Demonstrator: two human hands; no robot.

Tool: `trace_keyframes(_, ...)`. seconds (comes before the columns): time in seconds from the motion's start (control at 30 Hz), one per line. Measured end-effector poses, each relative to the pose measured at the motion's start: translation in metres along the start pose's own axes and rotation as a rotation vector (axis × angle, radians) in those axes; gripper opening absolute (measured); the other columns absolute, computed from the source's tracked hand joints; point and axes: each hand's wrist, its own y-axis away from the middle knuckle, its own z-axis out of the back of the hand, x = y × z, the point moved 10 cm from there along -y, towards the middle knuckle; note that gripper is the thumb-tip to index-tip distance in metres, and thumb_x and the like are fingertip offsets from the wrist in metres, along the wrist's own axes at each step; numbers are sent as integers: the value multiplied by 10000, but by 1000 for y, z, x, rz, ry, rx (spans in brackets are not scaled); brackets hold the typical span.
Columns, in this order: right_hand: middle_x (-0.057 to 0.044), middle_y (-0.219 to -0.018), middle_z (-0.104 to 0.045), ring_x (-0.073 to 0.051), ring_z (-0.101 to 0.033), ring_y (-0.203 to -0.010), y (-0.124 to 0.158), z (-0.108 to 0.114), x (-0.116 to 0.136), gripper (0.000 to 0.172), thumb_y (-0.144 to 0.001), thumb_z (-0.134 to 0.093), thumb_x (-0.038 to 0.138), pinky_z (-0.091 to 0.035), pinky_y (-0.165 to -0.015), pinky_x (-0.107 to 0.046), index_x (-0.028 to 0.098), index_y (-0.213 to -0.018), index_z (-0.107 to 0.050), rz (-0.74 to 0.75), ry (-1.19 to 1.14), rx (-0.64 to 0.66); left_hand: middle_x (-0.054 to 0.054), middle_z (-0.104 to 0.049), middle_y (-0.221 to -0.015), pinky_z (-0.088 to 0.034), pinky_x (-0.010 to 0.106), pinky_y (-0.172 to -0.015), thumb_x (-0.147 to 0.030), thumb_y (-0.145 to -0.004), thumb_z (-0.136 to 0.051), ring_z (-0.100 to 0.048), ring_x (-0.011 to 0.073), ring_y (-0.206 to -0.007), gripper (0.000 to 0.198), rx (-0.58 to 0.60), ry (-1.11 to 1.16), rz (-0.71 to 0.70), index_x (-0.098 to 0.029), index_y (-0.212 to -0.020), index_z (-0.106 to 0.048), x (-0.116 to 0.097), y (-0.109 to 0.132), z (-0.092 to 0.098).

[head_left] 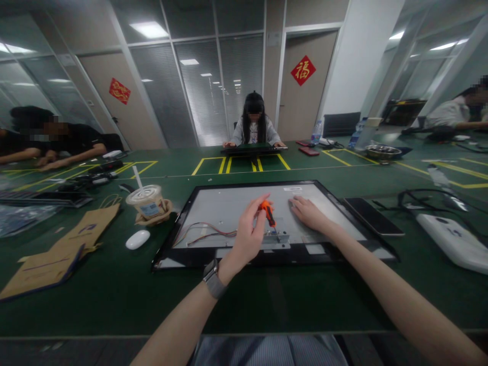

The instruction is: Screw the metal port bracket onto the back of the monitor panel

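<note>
An open display panel (pixel 213 203) with a black frame and a pale grey back lies flat on the green table. My left hand (pixel 249 231), a watch on its wrist, is closed round an orange and black screwdriver (pixel 270 215). The screwdriver tilts, its tip pointing down at a metal bracket (pixel 280 239) near the panel's front edge. Whether the tip sits in a screw is too small to tell. My right hand (pixel 308 213) rests flat on the panel's back, fingers stretched out. Thin wires (pixel 208 231) run across the panel left of my left hand.
Left of the panel are a white mouse (pixel 138 239), an iced drink cup (pixel 147 201) and a paper bag (pixel 72 249). To its right lie a black phone (pixel 371 216), cables (pixel 423 195) and a white device (pixel 453 241). A person (pixel 253 122) sits opposite, handling another panel (pixel 251 149).
</note>
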Motion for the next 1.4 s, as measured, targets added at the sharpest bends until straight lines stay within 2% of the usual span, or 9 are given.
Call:
trace_keyframes(0.17, -204, -1516, -519, -322, -496, -1388, 0, -1, 1, 472, -1024, -357, 258, -383, -1140, -485, 118, -1429, -554, -14, 6, 15, 52, -583, -1048, -548, 308, -840, -292, -947, -650, -607, 158, -905, 225, -62, -99, -33, -216, -1152, -703, -3, 0, 6)
trace_keyframes(0.4, -200, -1489, -548, -316, -514, -1373, 0, 0, 0, 467, -1018, -366, 266, -389, -1137, -475, 130, -1418, -565, 4, -6, -11, 83, -624, -1124, -537, 352, -900, -211, -1040, -425, -627, 172, -984, 327, -29, -51, -15, -217, -1325, -587, 0, 1, 4)
trace_keyframes(0.5, -197, -1489, -549, -316, -512, -1375, -1, -2, -1, 475, -1022, -346, 270, -391, -1134, -485, 134, -1425, -557, 4, 4, -12, 80, -621, -1135, -537, 345, -907, -242, -1022, -491, -625, 176, -1010, 295, -12, -26, -2, -223, -1285, -624, 1, 0, 2)
trace_keyframes(0.63, -201, -1507, -530, -326, -492, -1392, -1, -3, -3, 486, -1019, -340, 274, -383, -1140, -506, 132, -1432, -552, -19, -5, -7, 42, -575, -1043, -545, 298, -827, -287, -948, -644, -600, 146, -886, 223, -62, -80, -34, -231, -1153, -711, -3, 1, 4)
trace_keyframes(0.73, -193, -1506, -534, -326, -495, -1390, -1, -1, -2, 480, -1013, -353, 275, -385, -1139, -500, 146, -1426, -561, -10, -19, -20, 46, -594, -1021, -533, 303, -840, -260, -987, -574, -602, 151, -892, 229, -92, -100, -47, -226, -1176, -698, -4, 3, 5)
trace_keyframes(0.87, -205, -1500, -536, -326, -498, -1385, 0, -1, -1, 486, -1018, -346, 271, -383, -1140, -487, 119, -1429, -556, -4, -7, -6, 82, -624, -1113, -521, 332, -894, -237, -1036, -451, -616, 179, -998, 321, -37, -43, -27, -220, -1310, -617, -1, 3, 1)
trace_keyframes(1.07, -219, -1503, -528, -323, -496, -1388, -1, -1, 0, 486, -1025, -340, 270, -381, -1141, -481, 101, -1428, -552, -6, -9, 7, 40, -549, -992, -516, 312, -856, -311, -956, -640, -586, 157, -882, 188, -94, -118, -43, -215, -1085, -737, -6, 1, 8)
trace_keyframes(1.3, -210, -1492, -542, -317, -517, -1367, 0, 0, 0, 478, -1022, -342, 269, -387, -1134, -478, 116, -1420, -559, 9, 1, -17, 73, -616, -1075, -512, 325, -887, -234, -1040, -436, -619, 175, -968, 279, -81, -75, -5, -200, -1212, -653, -3, 0, 8)
trace_keyframes(1.4, -212, -1501, -533, -317, -507, -1379, 0, -1, -1, 477, -1023, -345, 277, -386, -1136, -485, 123, -1421, -557, 1, 5, -23, 70, -611, -1091, -513, 323, -891, -242, -1018, -495, -619, 176, -979, 242, -78, -59, -7, -207, -1178, -673, -1, -1, 9)
